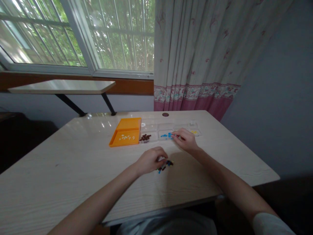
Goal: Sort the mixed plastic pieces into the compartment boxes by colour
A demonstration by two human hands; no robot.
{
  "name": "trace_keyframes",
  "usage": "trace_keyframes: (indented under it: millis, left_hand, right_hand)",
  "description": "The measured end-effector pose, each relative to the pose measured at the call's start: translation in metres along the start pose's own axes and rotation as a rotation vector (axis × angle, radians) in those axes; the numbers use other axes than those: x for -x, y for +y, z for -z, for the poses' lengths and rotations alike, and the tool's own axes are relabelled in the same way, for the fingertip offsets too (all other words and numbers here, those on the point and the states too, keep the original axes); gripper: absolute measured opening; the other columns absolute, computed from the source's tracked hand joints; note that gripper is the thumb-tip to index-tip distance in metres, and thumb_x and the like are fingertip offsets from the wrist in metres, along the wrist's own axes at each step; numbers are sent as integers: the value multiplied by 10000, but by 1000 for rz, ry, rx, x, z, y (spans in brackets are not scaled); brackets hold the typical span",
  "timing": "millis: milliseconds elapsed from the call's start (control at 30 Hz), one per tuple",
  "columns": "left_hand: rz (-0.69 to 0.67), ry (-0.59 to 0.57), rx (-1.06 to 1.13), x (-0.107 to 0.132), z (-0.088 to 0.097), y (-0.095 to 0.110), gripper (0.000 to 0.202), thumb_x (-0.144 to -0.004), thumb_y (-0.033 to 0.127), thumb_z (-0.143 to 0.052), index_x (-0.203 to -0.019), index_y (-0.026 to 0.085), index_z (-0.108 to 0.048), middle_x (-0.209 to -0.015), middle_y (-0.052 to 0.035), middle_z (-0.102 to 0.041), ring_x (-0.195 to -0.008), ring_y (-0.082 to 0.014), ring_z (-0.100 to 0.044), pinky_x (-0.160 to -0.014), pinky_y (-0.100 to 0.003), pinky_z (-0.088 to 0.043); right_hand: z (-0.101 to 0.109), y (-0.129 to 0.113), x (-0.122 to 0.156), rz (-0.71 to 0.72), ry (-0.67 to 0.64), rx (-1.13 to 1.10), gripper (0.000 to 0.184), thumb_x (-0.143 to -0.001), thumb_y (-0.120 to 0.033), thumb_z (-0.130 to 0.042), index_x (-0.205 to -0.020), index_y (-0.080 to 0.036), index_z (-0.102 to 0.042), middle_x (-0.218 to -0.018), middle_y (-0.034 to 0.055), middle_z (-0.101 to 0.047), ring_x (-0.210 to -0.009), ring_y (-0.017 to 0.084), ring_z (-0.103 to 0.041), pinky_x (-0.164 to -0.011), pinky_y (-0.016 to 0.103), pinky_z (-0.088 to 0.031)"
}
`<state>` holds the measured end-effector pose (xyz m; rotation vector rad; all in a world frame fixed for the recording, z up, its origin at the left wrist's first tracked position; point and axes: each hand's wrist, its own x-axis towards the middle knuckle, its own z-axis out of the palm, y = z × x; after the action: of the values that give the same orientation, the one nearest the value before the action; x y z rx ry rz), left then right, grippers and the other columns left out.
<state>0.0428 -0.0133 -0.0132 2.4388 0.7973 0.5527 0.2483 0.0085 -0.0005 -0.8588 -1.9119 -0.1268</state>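
My left hand (151, 160) rests on the wooden table (73, 169) with its fingers curled beside a small heap of mixed coloured beads (165, 165). My right hand (186, 139) reaches to the clear compartment box (168, 128) and pinches a small blue bead (169, 134) over the cell that holds blue beads (164, 135). Another cell holds dark brown beads (145, 137), and one at the right holds yellow beads (194, 132).
The orange lid (126, 132) lies left of the box with several white beads (125, 137) in it. A cable hole (165, 114) sits at the table's far edge. A second tabletop (61, 86), a window and a curtain (195, 52) stand behind.
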Motion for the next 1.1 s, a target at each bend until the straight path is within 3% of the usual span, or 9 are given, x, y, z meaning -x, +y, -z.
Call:
trace_keyframes:
  millis: [133,267,433,567,767,967,1100]
  left_hand:
    - [19,91,41,-2,4,-2,196,-826,236,-455,-867,149,-625,-848,-62,-596,-803,-142,-536,-739,-236,-415]
    - [80,97,69,-3,8,-5,230,-847,254,-422,-779,135,-607,-756,-45,-603,-721,-130,-534,-674,-217,-408]
    - [163,165,145,-3,9,-8,249,-847,282,-420,-848,136,-622,-756,-41,-636,-690,-130,-546,-645,-223,-416]
    - [197,234,355,-3,5,-13,281,-834,318,-446,-936,120,-618,-764,-61,-634,-656,-123,-553,-606,-225,-442]
    - [294,334,755,-6,0,-20,285,-730,371,-598,-842,110,-574,-705,-42,-629,-625,-114,-579,-592,-233,-466]
    - [283,295,844,-6,-1,-20,258,-713,336,-627,-805,107,-552,-700,-46,-642,-649,-113,-593,-615,-228,-452]
    - [266,311,782,-5,1,-18,273,-713,321,-621,-868,107,-553,-702,-45,-640,-638,-115,-591,-584,-216,-442]
  right_hand:
    - [1,6,0,-60,-51,53,142,-798,-271,-526,-820,-187,-639,-736,33,-638,-648,113,-559,-603,224,-441]
    - [-7,23,1,-184,-135,145,182,-812,-298,-503,-818,-187,-647,-737,36,-622,-683,129,-563,-643,237,-434]
    - [-17,38,3,-272,-200,214,238,-850,-309,-448,-914,-201,-650,-825,46,-625,-753,138,-570,-690,249,-431]
    - [-15,25,7,-181,-287,170,222,-842,-299,-460,-904,-201,-650,-760,34,-615,-682,122,-561,-634,223,-424]
    - [-21,-5,16,38,-332,77,155,-799,-283,-519,-849,-214,-649,-742,21,-625,-656,104,-565,-601,192,-412]
    - [-25,-14,17,77,-310,70,163,-802,-285,-506,-811,-198,-644,-683,13,-612,-590,93,-543,-553,189,-393]
    - [-22,-15,16,64,-288,63,151,-791,-269,-509,-794,-183,-633,-665,10,-606,-571,89,-526,-554,188,-392]
